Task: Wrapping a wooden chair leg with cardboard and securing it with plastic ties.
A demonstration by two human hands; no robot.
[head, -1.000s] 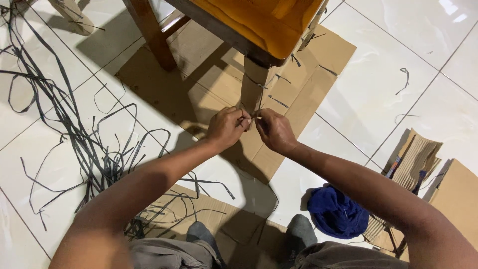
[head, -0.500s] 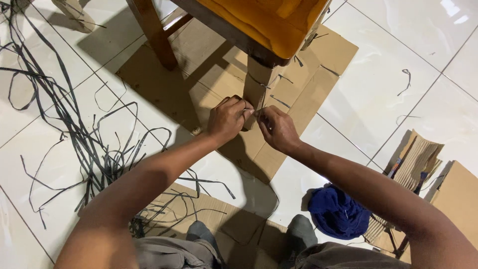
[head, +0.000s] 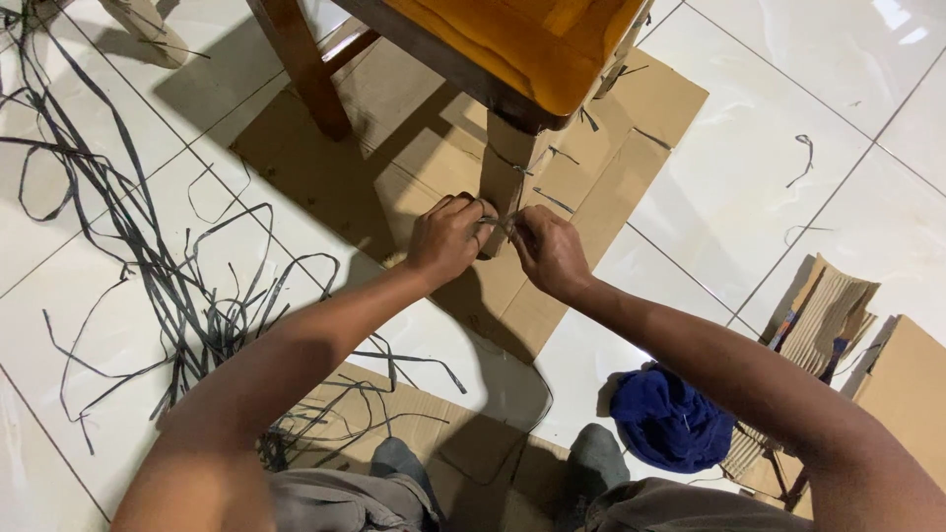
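A wooden chair with an orange seat (head: 512, 44) stands on flattened cardboard (head: 611, 148). Its near leg (head: 505, 177) is wrapped in brown cardboard, with a thin dark strap around it. My left hand (head: 445, 238) and my right hand (head: 548, 252) meet at the bottom of that leg, each pinching an end of the strap (head: 498, 223) between fingers and thumb. The fingertips nearly touch each other. Both forearms reach in from the bottom of the view.
A tangle of dark plastic straps (head: 158, 286) spreads over the white tiles at left. A blue cloth (head: 670, 419) lies by my right arm, next to folded cardboard pieces (head: 838, 315). Another chair leg (head: 301, 64) stands further back. My knees sit at the bottom edge.
The view has shifted slightly, so the chair and hands sit a little lower and left. Both hands stay at the wrapped leg, fingers working the strap.
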